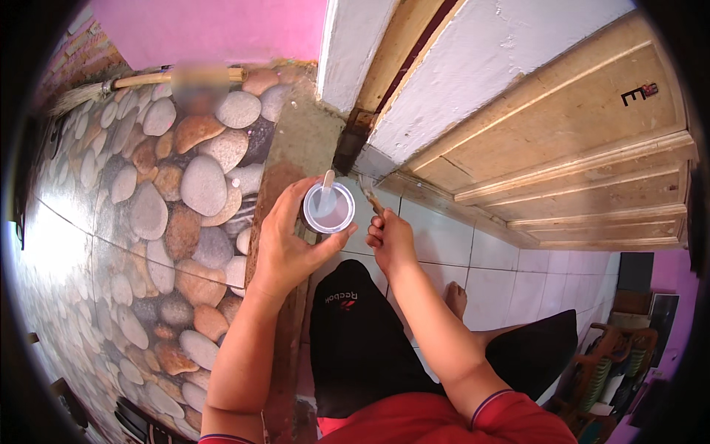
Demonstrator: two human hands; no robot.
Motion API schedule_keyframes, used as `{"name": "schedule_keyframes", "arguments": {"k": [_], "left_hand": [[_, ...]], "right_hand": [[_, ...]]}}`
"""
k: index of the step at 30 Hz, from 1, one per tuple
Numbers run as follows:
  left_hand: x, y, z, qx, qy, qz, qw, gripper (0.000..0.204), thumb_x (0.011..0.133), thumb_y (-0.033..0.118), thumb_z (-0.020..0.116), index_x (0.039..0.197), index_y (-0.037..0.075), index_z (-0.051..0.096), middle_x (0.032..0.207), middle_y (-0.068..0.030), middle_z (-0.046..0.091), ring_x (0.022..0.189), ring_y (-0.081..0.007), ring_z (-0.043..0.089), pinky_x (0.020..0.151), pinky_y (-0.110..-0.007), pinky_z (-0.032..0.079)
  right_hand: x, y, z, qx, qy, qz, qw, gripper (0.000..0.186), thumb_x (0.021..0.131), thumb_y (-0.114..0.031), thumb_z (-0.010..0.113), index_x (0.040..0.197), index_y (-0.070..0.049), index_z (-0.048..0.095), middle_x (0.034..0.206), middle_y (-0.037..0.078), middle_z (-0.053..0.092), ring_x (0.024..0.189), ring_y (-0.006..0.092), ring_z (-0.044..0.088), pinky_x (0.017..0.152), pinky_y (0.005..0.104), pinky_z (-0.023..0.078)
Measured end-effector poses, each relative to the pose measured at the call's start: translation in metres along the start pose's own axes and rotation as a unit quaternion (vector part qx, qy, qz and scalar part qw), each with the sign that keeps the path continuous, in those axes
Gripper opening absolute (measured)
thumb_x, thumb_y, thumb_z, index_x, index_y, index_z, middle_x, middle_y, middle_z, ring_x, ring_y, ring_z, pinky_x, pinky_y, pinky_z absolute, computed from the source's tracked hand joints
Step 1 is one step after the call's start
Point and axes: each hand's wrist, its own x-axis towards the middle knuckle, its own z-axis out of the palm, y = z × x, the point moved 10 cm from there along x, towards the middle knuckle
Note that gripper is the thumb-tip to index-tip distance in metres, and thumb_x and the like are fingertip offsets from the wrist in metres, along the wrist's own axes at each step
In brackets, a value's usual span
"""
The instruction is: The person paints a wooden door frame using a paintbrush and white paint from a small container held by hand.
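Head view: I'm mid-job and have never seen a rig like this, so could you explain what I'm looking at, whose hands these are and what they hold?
There is no machine here: these are a person's two bare hands. The single picture comes from a wide fisheye camera on that person's head, looking down, so straight edges bend near the rim. Its left is the person's left.

The left hand holds a round cup with a flat pale stick standing in it. The right hand grips a small brush by its handle.

To the left is a pebble-patterned floor, with a broom lying near the pink wall. To the right are white floor tiles and a panelled wooden door.
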Motion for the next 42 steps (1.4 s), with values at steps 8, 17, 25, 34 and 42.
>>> {"name": "schedule_keyframes", "arguments": {"k": [8,17,25,34,42], "left_hand": [[0.001,0.0,0.005,-0.008,0.001,0.007,1.0,0.07,0.072,0.017,0.093,0.131,-0.001,0.06,0.12,-0.0172,0.069,0.109,-0.0306,0.071,0.095,-0.039,0.055],[0.0,0.0,-0.001,0.004,0.001,0.003,1.0,0.07,0.072,0.016,0.093,0.131,-0.001,0.06,0.121,-0.017,0.069,0.109,-0.0301,0.071,0.096,-0.039,0.055],[0.002,0.0,0.003,0.003,-0.005,0.0,1.0,0.07,0.072,0.016,0.092,0.132,-0.002,0.06,0.122,-0.0171,0.069,0.11,-0.0292,0.07,0.097,-0.038,0.055],[0.001,0.001,0.0,0.017,0.004,0.008,1.0,0.07,0.071,0.018,0.093,0.13,-0.003,0.061,0.121,-0.0177,0.069,0.11,-0.0298,0.07,0.097,-0.039,0.055],[0.001,-0.006,0.006,-0.009,-0.006,-0.007,1.0,0.071,0.07,0.018,0.093,0.13,-0.003,0.061,0.122,-0.0188,0.069,0.11,-0.0309,0.071,0.097,-0.039,0.055]], "right_hand": [[0.062,-0.008,-0.015,0.01,0.006,-0.035,0.999,0.023,0.111,-0.021,0.042,0.094,-0.007,0.048,0.074,0.001,0.045,0.053,0.0108,0.033,0.047,0.0296,0.028],[0.005,-0.005,-0.012,-0.001,-0.001,-0.043,0.999,0.023,0.112,-0.021,0.042,0.096,-0.007,0.049,0.075,0.001,0.046,0.055,0.0102,0.035,0.047,0.028,0.029],[0.049,-0.008,-0.005,-0.026,0.035,-0.051,0.998,0.025,0.112,-0.023,0.04,0.093,-0.008,0.049,0.074,0.0,0.045,0.053,0.0101,0.033,0.048,0.0287,0.028],[0.016,-0.001,-0.018,-0.033,0.014,-0.072,0.997,0.028,0.112,-0.027,0.04,0.091,-0.01,0.048,0.07,-0.002,0.045,0.053,0.0082,0.034,0.047,0.0282,0.031],[0.051,-0.014,-0.016,0.002,0.029,-0.099,0.995,0.026,0.113,-0.026,0.04,0.095,-0.009,0.051,0.07,-0.002,0.045,0.053,0.0089,0.035,0.046,0.0282,0.031]]}}
